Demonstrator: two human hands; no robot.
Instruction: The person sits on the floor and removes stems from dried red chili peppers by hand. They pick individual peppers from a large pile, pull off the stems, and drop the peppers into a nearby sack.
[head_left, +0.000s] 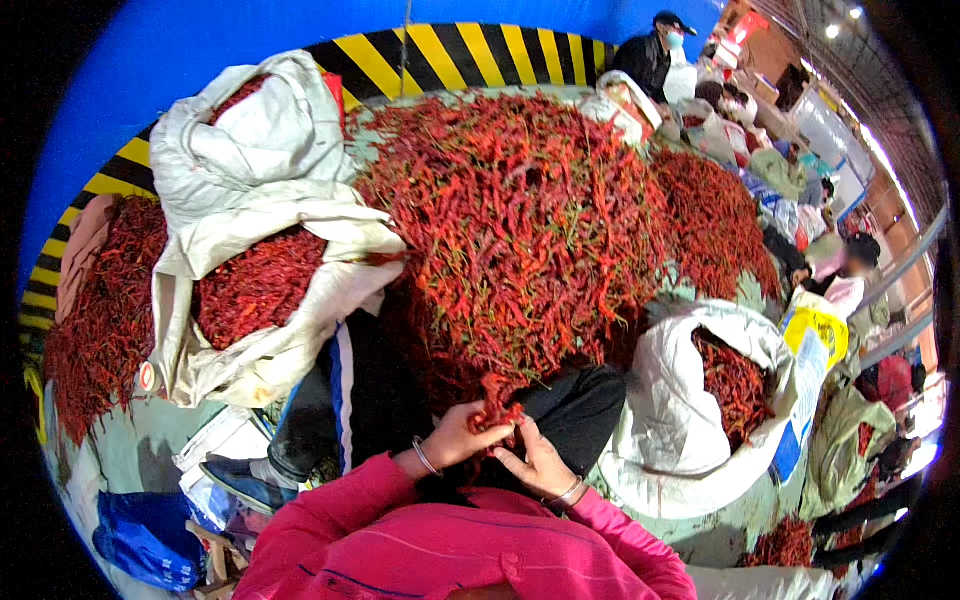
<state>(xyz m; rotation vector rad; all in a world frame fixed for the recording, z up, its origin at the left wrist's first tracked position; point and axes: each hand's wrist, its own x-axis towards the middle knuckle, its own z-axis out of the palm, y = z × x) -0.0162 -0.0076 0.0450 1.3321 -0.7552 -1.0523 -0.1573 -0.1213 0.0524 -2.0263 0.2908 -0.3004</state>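
Note:
My left hand (459, 439) is closed around a small bunch of red chili peppers (499, 405), held above my lap. Beside it, the fingers of my right hand (541, 466) touch the lower end of the bunch; whether they grip a pepper is hard to tell. A large heap of red chilies with green stems (525, 225) spreads on the floor in front of my knees. To my left stands an open white woven sack (277, 375) with chilies inside. Another open white woven sack (667, 442), partly filled with chilies, is close to my right knee.
A further white sack (247, 150) rises behind the left one. More chili heaps lie at far left (105, 322) and back right (705, 217). A yellow-and-black striped band (465, 56) borders the blue wall. A masked person (651, 60) and others are among sacks at right.

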